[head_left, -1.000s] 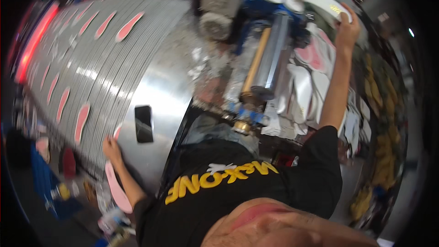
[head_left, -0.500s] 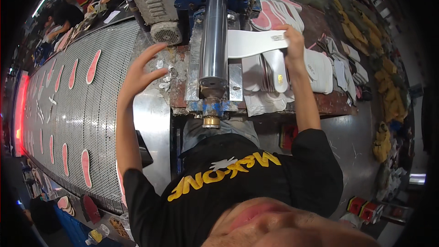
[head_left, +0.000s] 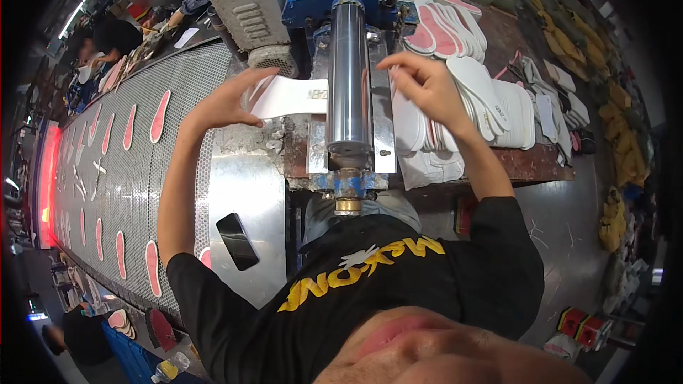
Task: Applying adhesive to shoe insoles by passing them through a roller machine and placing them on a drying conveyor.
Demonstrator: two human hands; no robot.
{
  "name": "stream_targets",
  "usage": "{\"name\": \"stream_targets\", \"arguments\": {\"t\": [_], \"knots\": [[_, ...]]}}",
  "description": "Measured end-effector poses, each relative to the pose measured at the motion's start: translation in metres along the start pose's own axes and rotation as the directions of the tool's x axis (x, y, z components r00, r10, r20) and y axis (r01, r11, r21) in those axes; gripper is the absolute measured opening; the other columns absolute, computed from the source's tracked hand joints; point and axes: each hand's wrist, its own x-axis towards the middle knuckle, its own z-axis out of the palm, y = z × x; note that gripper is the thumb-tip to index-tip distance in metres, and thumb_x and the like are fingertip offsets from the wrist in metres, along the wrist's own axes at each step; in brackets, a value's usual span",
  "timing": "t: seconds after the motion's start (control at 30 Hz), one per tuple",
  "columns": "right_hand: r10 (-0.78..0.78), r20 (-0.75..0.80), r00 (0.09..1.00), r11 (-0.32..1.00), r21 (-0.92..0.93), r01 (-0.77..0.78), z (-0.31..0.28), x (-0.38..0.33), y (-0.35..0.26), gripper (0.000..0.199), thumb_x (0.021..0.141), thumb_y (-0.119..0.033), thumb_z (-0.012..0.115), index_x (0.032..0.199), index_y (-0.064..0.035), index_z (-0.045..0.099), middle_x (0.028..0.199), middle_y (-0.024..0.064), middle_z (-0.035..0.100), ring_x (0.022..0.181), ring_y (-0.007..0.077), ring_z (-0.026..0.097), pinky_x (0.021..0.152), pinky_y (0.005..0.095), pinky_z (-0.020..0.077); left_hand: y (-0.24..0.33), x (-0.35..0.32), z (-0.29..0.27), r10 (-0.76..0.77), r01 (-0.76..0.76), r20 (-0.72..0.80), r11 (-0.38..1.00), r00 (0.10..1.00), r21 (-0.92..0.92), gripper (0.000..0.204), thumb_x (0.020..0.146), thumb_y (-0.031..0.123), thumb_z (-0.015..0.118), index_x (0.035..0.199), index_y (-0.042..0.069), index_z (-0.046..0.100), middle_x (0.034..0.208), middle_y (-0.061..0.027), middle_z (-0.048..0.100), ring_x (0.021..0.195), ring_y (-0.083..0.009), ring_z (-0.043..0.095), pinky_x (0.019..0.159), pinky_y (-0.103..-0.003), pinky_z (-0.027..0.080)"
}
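A white insole (head_left: 293, 97) sticks out from the left side of a shiny steel roller (head_left: 347, 78). My left hand (head_left: 229, 99) is curved around its outer end, thumb at the near edge and fingers at the far edge. To the right of the roller is my right hand (head_left: 430, 91), its fingers bent and apart, with no insole seen in it. Below that hand lies a stack of white insoles (head_left: 410, 128), partly covered by it. More white insoles (head_left: 509, 117) stand in a row farther right.
At left, a mesh conveyor (head_left: 192, 99) carries several pink insoles. A black phone (head_left: 237, 241) lies on the metal sheet near my left forearm. Behind the roller sit a grey motor housing (head_left: 245, 11) and a blue block (head_left: 295, 7) with two insoles. Pink-and-white insoles (head_left: 445, 28) lie at back right.
The white insole has passed from the roller's right side to its left. My right hand has let go of it and moved toward the roller; my left hand has come around its end.
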Motion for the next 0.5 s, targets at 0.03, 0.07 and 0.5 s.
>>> {"name": "stream_targets", "arguments": {"t": [0.03,0.07,0.5], "knots": [[-0.011,-0.094,0.996,0.999,0.033,0.014,-0.004,0.008,-0.002,0.015,0.088,-0.011,0.056,0.098,-0.0022,0.064,0.064,-0.0037,0.052,0.058,0.0024,0.043,0.051,0.0198,0.0341,-0.007,-0.010,0.002,-0.046,0.045,0.013,0.999,0.999,0.013,0.102,0.052,0.030,0.086,0.140,0.016,0.036,0.138,-0.0080,0.044,0.127,-0.0280,0.040,0.106,-0.043,0.033],[-0.072,-0.177,0.982,0.997,-0.003,0.072,-0.011,0.016,-0.001,0.015,0.089,-0.010,0.055,0.097,-0.0036,0.064,0.064,-0.0046,0.051,0.057,0.0016,0.042,0.050,0.0193,0.0332,-0.017,-0.019,0.006,-0.049,0.049,0.012,0.999,0.999,0.008,0.102,0.052,0.030,0.086,0.140,0.016,0.036,0.138,-0.0080,0.044,0.127,-0.0280,0.040,0.106,-0.043,0.033],[-0.176,-0.403,0.898,0.984,-0.097,0.150,-0.053,0.133,0.098,0.032,0.092,-0.026,0.055,0.110,0.0003,0.058,0.092,0.0075,0.064,0.085,0.0132,0.058,0.077,0.0262,0.0452,-0.082,-0.153,0.086,-0.421,-0.299,-0.224,-0.121,0.879,-0.946,0.081,0.087,0.064,0.038,0.142,0.006,0.027,0.137,-0.0248,0.039,0.106,-0.0363,0.057,0.093,-0.047,0.045]]}}
